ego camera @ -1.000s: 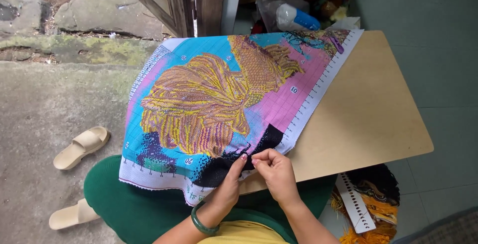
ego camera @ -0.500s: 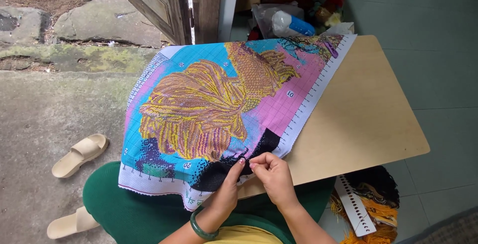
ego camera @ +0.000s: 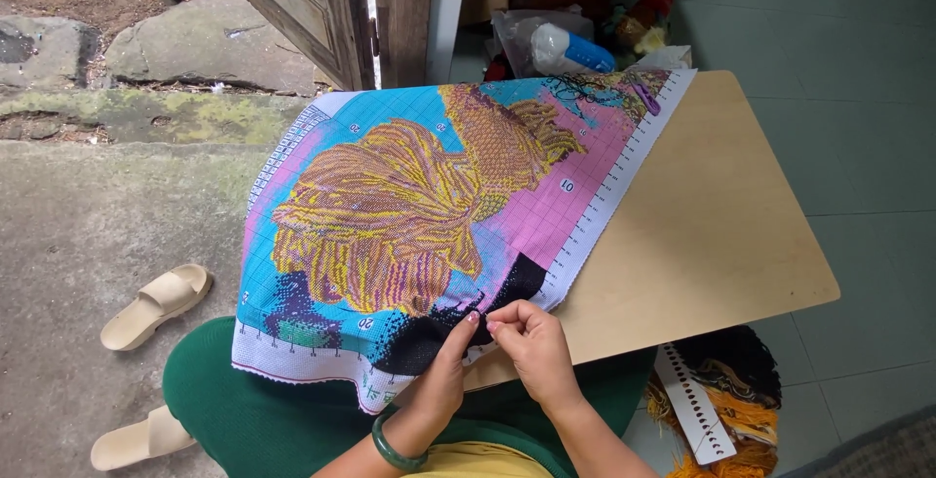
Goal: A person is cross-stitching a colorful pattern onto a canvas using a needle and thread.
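Note:
A large cross-stitch canvas (ego camera: 409, 215) with a yellow, pink, blue and black picture lies across a wooden board (ego camera: 702, 234) on my lap. My left hand (ego camera: 444, 366), with a green bangle on the wrist, presses its fingertips on the black stitched patch at the canvas's near edge. My right hand (ego camera: 531, 341) is right beside it, fingers pinched together at that same patch. What the fingers pinch is too small to tell; a thin dark thread runs up from them.
Two beige slippers (ego camera: 156, 304) lie on the concrete at the left. A bundle of orange and black threads with a white card (ego camera: 717, 395) sits on the floor at the right. A plastic bag and a bottle (ego camera: 561, 44) are behind the board, by a wooden door (ego camera: 312, 5).
Both hands stay at the black patch with only small finger movements. The view has shifted slightly.

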